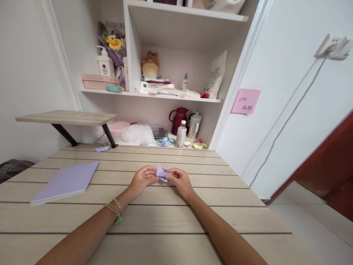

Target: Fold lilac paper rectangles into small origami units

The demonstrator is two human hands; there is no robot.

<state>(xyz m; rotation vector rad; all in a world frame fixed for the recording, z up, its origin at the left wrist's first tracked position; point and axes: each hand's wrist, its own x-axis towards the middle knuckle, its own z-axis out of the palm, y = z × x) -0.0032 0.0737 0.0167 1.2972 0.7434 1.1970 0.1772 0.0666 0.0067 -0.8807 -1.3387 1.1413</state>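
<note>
Between my two hands is a small piece of folded purple paper (161, 172), with creased, pointed flaps. My left hand (143, 178) pinches its left side between thumb and fingers. On the other side, my right hand (179, 180) grips the right edge the same way. Both hands are just over the wooden table (154, 217), near its middle. The fingertips cover part of the paper's edges. Bracelets circle my left wrist.
A stack of coloured paper (67, 181), purple on top, lies at the left. Behind the table are folded paper pieces (165, 141), a plastic bottle (181, 134), a red jug (179, 121) and a tumbler (195, 125). A small raised shelf (67, 117) stands at the back left.
</note>
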